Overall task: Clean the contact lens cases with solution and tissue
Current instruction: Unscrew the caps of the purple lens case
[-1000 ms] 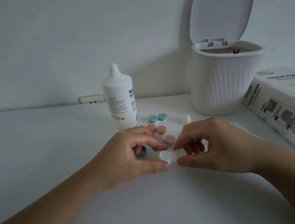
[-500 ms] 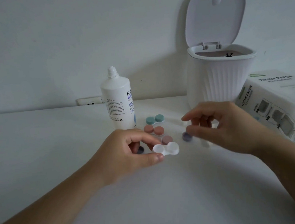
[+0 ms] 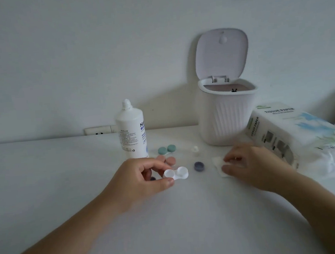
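White lens case (image 3: 176, 173) pinched by L fingers (image 3: 168, 182); R fingers (image 3: 227, 169) pinch tissue (image 3: 218, 163).

This looks like a room in a home: a plain white table (image 3: 66, 186) pushed against a bare white wall (image 3: 75, 54). A wall socket (image 3: 100, 130) sits just above the table's back edge. To the right of the socket stands a small ribbed bin (image 3: 227, 119), lid up, and beyond that lies a pack of tissue paper (image 3: 297, 135).

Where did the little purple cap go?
The purple cap sits on the table, between the white lens case in the left hand and the tissue.
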A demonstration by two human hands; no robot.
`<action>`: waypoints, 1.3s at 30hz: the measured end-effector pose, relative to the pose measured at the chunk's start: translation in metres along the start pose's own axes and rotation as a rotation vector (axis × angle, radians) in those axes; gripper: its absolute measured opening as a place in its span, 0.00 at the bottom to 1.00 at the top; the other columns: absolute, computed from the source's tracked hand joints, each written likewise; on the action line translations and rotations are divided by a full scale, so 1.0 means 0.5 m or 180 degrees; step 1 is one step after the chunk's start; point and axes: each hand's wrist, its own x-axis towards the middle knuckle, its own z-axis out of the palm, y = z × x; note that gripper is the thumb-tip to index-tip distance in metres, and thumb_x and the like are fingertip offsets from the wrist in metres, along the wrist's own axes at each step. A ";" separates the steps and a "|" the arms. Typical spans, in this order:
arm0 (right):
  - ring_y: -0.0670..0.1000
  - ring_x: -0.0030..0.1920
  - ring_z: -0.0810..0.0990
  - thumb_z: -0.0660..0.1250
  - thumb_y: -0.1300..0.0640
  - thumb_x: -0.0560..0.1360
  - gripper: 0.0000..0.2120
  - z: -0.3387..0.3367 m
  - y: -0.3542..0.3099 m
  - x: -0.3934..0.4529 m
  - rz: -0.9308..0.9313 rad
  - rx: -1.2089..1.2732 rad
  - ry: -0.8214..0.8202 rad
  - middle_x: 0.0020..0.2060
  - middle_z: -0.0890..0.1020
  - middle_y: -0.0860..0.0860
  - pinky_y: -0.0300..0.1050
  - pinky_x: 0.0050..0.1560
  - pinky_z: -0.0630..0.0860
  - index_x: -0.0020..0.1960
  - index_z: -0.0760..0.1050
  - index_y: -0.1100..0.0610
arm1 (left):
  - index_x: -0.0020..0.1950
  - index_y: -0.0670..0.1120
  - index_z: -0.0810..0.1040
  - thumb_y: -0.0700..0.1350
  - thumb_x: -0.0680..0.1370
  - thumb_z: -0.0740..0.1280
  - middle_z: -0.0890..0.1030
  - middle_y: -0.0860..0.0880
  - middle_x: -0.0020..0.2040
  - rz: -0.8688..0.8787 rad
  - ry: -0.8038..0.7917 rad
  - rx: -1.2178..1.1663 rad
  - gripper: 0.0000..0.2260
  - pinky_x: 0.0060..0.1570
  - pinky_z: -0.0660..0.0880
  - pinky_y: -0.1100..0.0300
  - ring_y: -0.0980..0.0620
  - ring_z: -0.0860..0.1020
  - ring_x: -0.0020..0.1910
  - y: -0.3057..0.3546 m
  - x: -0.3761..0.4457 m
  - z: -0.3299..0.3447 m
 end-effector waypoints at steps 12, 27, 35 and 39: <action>0.48 0.67 0.76 0.64 0.60 0.79 0.13 0.024 0.026 -0.020 -0.0149 0.0095 0.0098 0.60 0.83 0.44 0.42 0.73 0.57 0.57 0.84 0.49 | 0.46 0.54 0.85 0.48 0.74 0.76 0.85 0.46 0.35 -0.0413 0.0100 -0.0354 0.03 0.26 0.65 0.67 0.52 0.81 0.32 0.102 0.054 0.019; 0.42 0.69 0.73 0.65 0.53 0.79 0.14 0.025 0.026 -0.026 0.0066 0.0652 0.0103 0.69 0.76 0.38 0.27 0.63 0.61 0.62 0.82 0.44 | 0.50 0.47 0.86 0.42 0.72 0.78 0.84 0.52 0.36 -0.0479 0.0908 -0.0519 0.08 0.36 0.72 0.63 0.55 0.74 0.33 0.231 0.288 0.010; 0.41 0.64 0.76 0.64 0.49 0.79 0.12 0.028 0.028 -0.030 0.0133 0.0693 0.0223 0.61 0.80 0.35 0.33 0.60 0.69 0.59 0.82 0.46 | 0.51 0.48 0.85 0.40 0.71 0.78 0.83 0.52 0.37 -0.0361 0.0853 -0.0122 0.10 0.35 0.75 0.66 0.57 0.77 0.31 0.244 0.382 0.010; 0.46 0.63 0.77 0.65 0.47 0.76 0.15 0.029 0.032 -0.025 0.0187 0.0666 0.0173 0.62 0.81 0.43 0.41 0.62 0.73 0.59 0.80 0.53 | 0.47 0.53 0.84 0.40 0.71 0.78 0.83 0.55 0.36 -0.0125 0.0821 0.0556 0.09 0.32 0.72 0.70 0.61 0.77 0.30 0.250 0.425 0.001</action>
